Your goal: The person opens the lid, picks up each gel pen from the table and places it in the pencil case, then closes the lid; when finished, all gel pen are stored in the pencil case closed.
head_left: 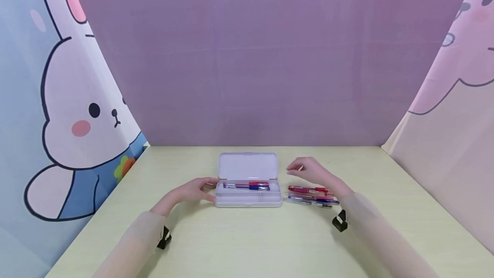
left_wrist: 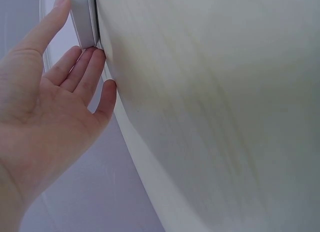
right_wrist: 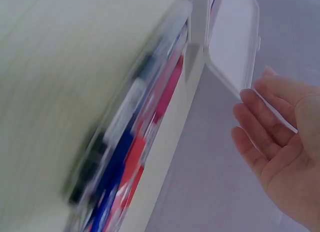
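A white pencil case [head_left: 248,198] lies open on the pale table, lid [head_left: 248,165] raised toward the back, with a red pen and a blue pen [head_left: 247,186] inside. My left hand [head_left: 197,189] rests straight-fingered against the case's left end [left_wrist: 82,22], fingertips [left_wrist: 95,57] touching it. My right hand [head_left: 313,173] hovers open and empty just right of the lid [right_wrist: 235,42], above a small pile of red and blue pens [head_left: 311,195] lying on the table. In the right wrist view those pens [right_wrist: 135,137] are blurred.
The table [head_left: 247,243] is boxed in by a purple back wall [head_left: 262,63] and cartoon-rabbit side panels [head_left: 69,110]. Black straps show at both wrists.
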Available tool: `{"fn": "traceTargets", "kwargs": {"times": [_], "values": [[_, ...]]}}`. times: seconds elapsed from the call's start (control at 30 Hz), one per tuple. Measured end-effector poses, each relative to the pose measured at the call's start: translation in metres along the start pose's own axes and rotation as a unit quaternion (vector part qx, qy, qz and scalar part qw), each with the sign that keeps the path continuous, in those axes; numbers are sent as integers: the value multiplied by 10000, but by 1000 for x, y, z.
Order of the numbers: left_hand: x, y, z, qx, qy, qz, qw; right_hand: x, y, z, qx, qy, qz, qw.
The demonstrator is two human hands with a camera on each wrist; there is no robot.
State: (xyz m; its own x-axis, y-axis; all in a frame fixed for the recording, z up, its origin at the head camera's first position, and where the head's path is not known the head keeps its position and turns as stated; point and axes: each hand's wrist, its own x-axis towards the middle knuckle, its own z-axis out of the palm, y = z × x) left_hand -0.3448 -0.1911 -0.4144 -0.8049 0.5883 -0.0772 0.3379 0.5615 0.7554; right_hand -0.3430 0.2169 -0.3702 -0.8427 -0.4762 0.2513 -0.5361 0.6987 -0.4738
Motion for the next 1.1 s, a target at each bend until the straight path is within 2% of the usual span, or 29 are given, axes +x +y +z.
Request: {"fn": "traceTargets", "kwargs": {"times": [0.37,0.5,0.73,0.9,1.1], "values": [[0,0,0,11,6,67,10000,-33,31,-19,-273,83,244,9993],[0,0,0,101,-14,110,9999,-46,40,-23,-378,17,390,9985],[0,1,1,14,5,-8,10000,-64,54,-28,-422,-225,679,9965],[1,0,1,113,28,-31,9999,-72,64,-28,-576,-359,902,9936],[0,0,0,76,6,-3,10000,-77,73,-27,-685,-495,926,9921]]}}
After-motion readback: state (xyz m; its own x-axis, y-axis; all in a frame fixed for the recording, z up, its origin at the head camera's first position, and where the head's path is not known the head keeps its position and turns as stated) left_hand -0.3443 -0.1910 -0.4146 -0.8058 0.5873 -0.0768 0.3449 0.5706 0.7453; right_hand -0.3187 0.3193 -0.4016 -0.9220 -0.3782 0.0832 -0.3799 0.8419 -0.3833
